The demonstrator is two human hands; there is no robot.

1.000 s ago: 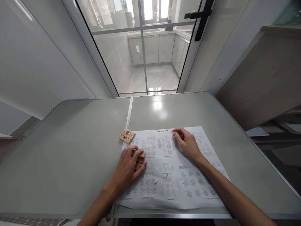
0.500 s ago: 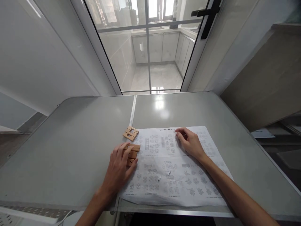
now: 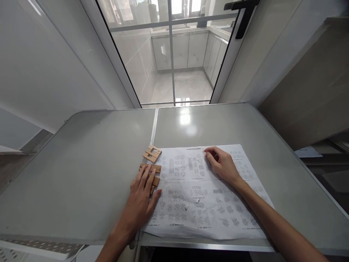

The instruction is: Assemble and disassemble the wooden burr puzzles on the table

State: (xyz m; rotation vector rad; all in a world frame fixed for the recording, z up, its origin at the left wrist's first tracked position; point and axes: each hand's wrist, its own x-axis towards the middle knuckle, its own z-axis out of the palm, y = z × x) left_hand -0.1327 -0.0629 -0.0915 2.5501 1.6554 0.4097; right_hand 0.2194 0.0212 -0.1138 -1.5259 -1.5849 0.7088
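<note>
My left hand (image 3: 140,200) lies flat over several loose wooden puzzle pieces at the sheet's left edge. Its fingers are stretched out, touching the pieces and partly covering them. One long wooden piece (image 3: 156,168) shows beyond the fingertips. Just above it rests a small group of fitted wooden pieces (image 3: 152,154) with gaps between them. My right hand (image 3: 223,165) rests on the printed paper sheet (image 3: 191,185), its fingers curled and thumb and fingertips close together near the top edge. Whether anything is between them is too small to tell.
The sheet carries rows of small diagrams and has small tears (image 3: 187,206) in its lower middle. A grey folding table (image 3: 89,174) with a metal seam lies under everything. Beyond its far edge stands a glass door (image 3: 191,83) with a black handle.
My left hand's fingers have straightened and spread over the wooden pieces, which have shifted left and apart. My right hand is nearly unchanged. The view has tilted slightly.
</note>
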